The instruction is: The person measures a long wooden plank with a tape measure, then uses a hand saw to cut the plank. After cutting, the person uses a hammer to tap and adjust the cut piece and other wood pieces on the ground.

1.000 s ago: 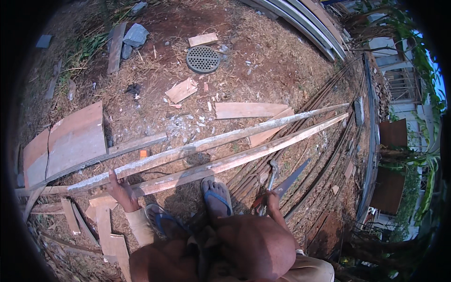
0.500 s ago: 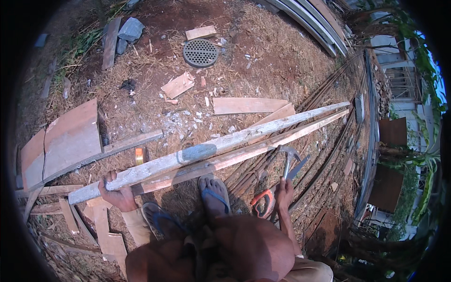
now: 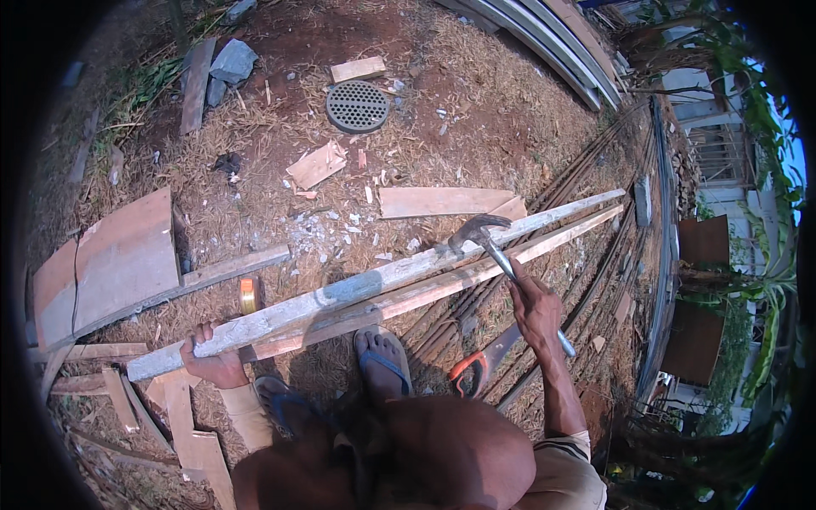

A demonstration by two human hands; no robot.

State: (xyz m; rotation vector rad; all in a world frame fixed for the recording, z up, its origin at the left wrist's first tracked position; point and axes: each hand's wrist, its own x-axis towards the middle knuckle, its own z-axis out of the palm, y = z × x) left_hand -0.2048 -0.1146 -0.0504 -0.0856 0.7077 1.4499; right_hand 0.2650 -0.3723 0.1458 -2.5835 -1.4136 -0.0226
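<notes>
A long, pale, weathered wooden beam (image 3: 399,270) slants across in front of my feet, from lower left to upper right. My left hand (image 3: 214,357) is wrapped round it near its left end. In my right hand (image 3: 537,306) is a claw hammer (image 3: 497,248), gripped by its metal handle. The hammer's head is over the beam, right of its middle; whether it touches the wood I cannot tell. A second, reddish-brown timber (image 3: 382,311) lies along the beam's near side. Below my right hand rests a handsaw (image 3: 486,361) with an orange and black handle.
Long thin rods (image 3: 595,289) run along the ground at right. A large board (image 3: 110,268) and several wood offcuts (image 3: 191,408) lie at left. A yellow-orange spool (image 3: 248,295) sits beyond the beam. Farther off are a round perforated grate (image 3: 357,106) and a short plank (image 3: 446,202).
My right hand has lifted the hammer from beside the saw, moving it up and left until its head is over the beam. My left hand stays on the beam.
</notes>
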